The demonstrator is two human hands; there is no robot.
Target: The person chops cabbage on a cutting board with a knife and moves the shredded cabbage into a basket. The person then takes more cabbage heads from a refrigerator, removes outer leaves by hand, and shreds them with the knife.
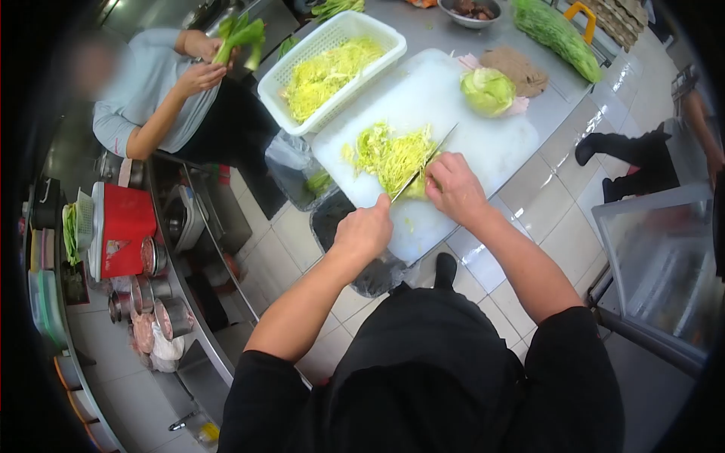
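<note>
My left hand [364,230] is closed around the handle of a kitchen knife [447,139], whose blade points away from me over the white cutting board [483,147]. With curled fingers, my right hand [457,189] presses a piece of cabbage [414,190] against the board, close beside the blade. Shredded cabbage [389,155] lies in a loose pile to the left of the knife. Farther back on the board sits a larger piece of green cabbage [488,91], next to a brown cloth [517,70].
A white plastic basket [270,102] of shredded cabbage stands at the board's far left. Behind are a metal bowl [470,10] and bagged green vegetables [555,41]. A co-worker [162,90] holds leafy greens at left. Lined bins [291,162] stand below the table edge.
</note>
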